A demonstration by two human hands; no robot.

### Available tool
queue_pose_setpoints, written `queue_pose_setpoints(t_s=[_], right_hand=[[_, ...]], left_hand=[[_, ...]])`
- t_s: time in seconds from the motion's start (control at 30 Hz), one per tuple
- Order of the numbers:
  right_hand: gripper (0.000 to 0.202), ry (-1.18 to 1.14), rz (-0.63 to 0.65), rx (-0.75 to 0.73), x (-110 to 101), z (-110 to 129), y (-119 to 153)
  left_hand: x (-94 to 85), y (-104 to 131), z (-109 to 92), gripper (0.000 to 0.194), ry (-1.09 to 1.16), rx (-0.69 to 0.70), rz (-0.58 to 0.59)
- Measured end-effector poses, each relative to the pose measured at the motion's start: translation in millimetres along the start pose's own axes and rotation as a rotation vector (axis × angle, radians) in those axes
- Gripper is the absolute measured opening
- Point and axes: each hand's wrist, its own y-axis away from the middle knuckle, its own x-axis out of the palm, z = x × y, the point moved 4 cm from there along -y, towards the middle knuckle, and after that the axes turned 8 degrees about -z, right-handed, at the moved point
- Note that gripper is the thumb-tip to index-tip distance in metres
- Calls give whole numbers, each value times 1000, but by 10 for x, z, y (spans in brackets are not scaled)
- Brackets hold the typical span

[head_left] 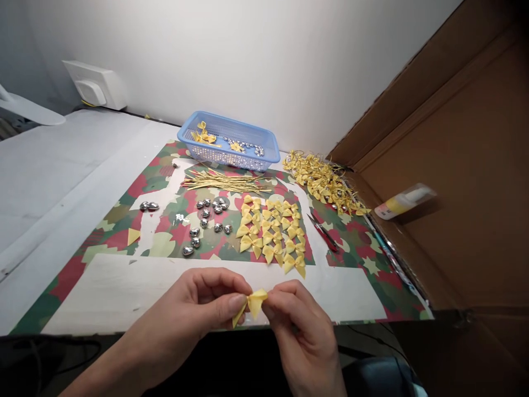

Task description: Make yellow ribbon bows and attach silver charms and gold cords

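Observation:
A small yellow bow (257, 301) is held above the front edge of the table, pinched from both sides. My left hand (206, 306) grips its left part between thumb and forefinger. The fingertips of my right hand (300, 325) close on its right edge. Beyond the hands, several yellow bows (273, 237) lie in three columns. Silver heart-shaped beads (195, 241) are scattered to the left of them. A bundle of thin gold strips (225, 181) lies behind the beads.
A blue basket (270, 146) with bows and beads stands at the back. To its right is a heap of yellow bows (322, 179). Red-handled scissors (326, 234) lie right of the columns. A bottle (403, 203) is beside a cardboard wall (450, 127).

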Motion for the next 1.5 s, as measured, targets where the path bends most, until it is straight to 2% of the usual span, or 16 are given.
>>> queue_pose_setpoints(t_s=[0.1, 0.27, 0.57, 0.83, 1.0, 1.27, 1.5], right_hand=[[22, 3, -22, -9, 5, 66, -29], [27, 40, -50, -91, 22, 183, -52], [31, 117, -27, -153, 42, 193, -72], [30, 110, -23, -137, 44, 186, -46], [28, 88, -91, -99, 33, 178, -43], [31, 132, -72, -150, -8, 157, -44], [27, 118, -58, -118, -10, 128, -48]], left_hand=[[33, 0, -21, 12, 174, -80, 0], [53, 16, -89, 12, 258, -127, -15], [50, 13, -75, 11, 256, -110, -3], [48, 6, -87, 12, 175, -75, -22], [40, 4, -79, 14, 149, -68, -47], [17, -11, -20, 17, 69, 11, -128], [13, -15, -1, 16, 35, 20, -113]])
